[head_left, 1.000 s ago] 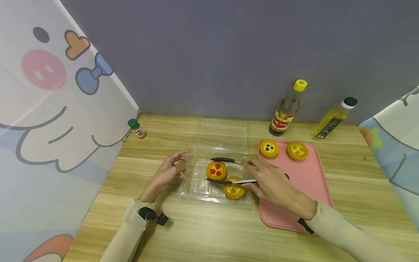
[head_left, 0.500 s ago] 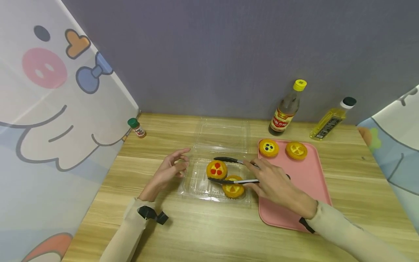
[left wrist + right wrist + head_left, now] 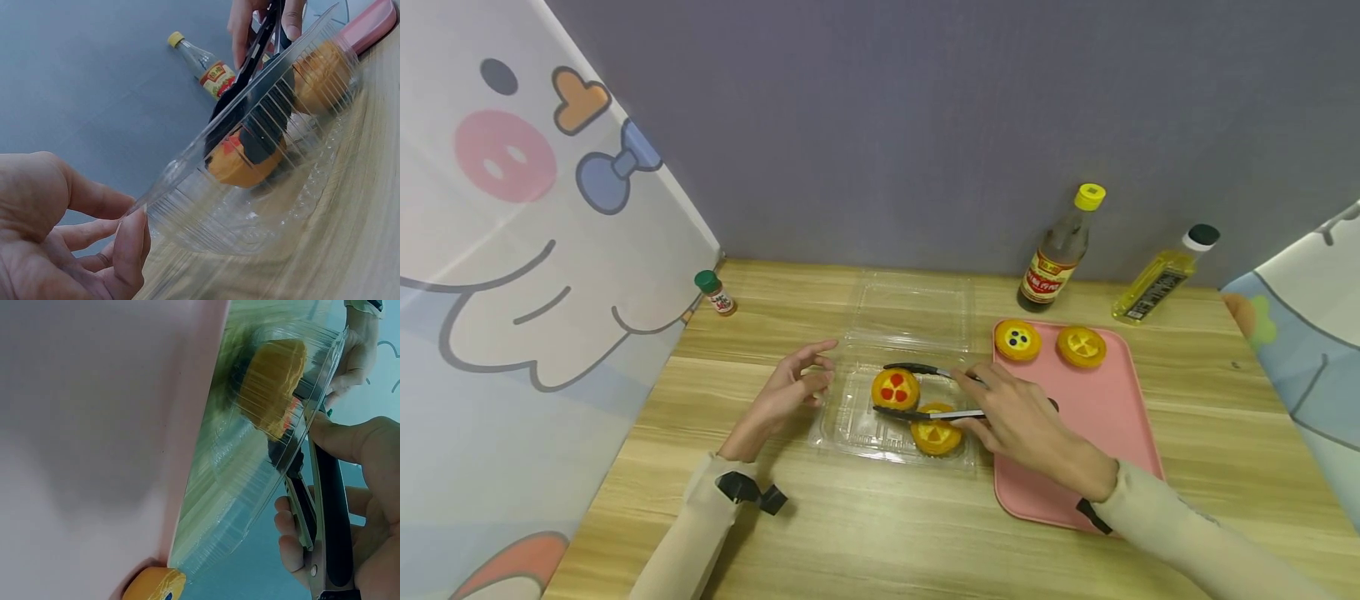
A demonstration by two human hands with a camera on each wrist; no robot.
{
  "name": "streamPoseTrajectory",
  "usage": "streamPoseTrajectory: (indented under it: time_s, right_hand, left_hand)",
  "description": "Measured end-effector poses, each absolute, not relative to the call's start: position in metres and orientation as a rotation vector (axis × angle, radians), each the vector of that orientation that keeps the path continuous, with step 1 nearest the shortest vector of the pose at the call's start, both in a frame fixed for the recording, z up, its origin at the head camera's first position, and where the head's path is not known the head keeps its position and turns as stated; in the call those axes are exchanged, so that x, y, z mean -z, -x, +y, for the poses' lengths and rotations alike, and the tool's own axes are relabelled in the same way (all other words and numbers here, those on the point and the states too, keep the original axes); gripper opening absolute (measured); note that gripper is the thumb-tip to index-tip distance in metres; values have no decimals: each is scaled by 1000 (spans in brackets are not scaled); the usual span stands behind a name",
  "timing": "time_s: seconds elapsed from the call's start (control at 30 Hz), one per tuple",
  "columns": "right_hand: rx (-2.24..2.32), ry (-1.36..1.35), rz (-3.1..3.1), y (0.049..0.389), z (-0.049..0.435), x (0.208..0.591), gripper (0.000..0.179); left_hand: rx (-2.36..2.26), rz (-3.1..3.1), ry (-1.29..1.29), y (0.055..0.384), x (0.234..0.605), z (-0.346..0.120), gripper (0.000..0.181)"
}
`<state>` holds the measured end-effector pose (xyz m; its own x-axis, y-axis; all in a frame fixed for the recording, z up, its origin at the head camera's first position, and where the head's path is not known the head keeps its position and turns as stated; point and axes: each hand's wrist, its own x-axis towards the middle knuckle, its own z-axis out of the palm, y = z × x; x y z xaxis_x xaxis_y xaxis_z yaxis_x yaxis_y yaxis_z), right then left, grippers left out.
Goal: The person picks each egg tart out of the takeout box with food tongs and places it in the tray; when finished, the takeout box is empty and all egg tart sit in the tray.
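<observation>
In the head view my left hand (image 3: 792,385) is at the left edge of a clear plastic clamshell box (image 3: 848,417). The left wrist view shows its thumb and a finger pinching the box's rim (image 3: 164,174). My right hand (image 3: 1018,417) grips black-and-silver tongs (image 3: 955,414), thumb on one arm and fingers on the other. Inside the box, the black tong tips lie on either side of a tart with red pieces (image 3: 895,389). A second tart with yellow wedges (image 3: 936,435) sits beside it at the box's front right, partly under the lower tong arm.
The box's lid (image 3: 913,308) lies folded back behind it. On the right is a pink tray (image 3: 1101,417) with a blueberry tart (image 3: 1017,340) and a yellow-wedge tart (image 3: 1081,346). Behind stand a yellow-capped sauce bottle (image 3: 1051,262), an oil bottle (image 3: 1157,283) and, left, a green-capped shaker (image 3: 715,293).
The tongs have slid a little right and then back left around the red-topped tart, which stays in the box. My left hand has kept its place at the box's edge.
</observation>
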<state>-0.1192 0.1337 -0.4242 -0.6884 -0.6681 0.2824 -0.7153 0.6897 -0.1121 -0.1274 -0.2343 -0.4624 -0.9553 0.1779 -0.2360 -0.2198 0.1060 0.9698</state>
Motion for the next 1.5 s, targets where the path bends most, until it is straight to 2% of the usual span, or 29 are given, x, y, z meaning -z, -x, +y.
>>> streamPoseTrajectory:
  time_s: [0.67,1.1,1.27,1.5]
  right_hand:
    - [-346,-972,-2696,109,155,412,71]
    - [-393,-810,-2658,102,203,396,71]
    - [-373,-748,-2654,99,226,394,79]
    - [-348,-635,-2671,92,254,397,77]
  left_hand:
    - [-1908,2124,-2,126,464,-233,59]
    - [-1903,2126,-16,126,463,-235,60]
    - [-1888,2137,-25,126,461,-237,61]
    - [-1895,2123,-41,127,461,-237,60]
